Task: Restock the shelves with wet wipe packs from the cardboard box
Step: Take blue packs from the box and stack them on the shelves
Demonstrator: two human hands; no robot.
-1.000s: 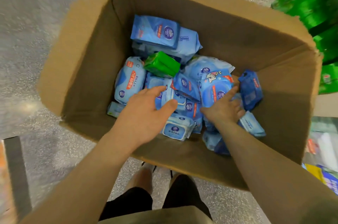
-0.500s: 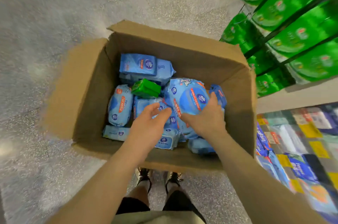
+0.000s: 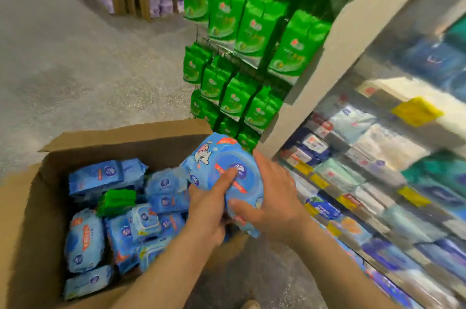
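Both hands clamp one blue wet wipe pack (image 3: 222,172) above the right edge of the open cardboard box (image 3: 126,139), the left hand (image 3: 209,210) pressing its front and the right hand (image 3: 274,197) gripping its side, beside the stocked shelves (image 3: 353,182).

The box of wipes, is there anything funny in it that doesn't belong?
Yes. One small green pack lies among the blue wet wipe packs in the cardboard box. It is the only green thing in there, so it looks misplaced. Its colour matches the green packs hanging on the rack.
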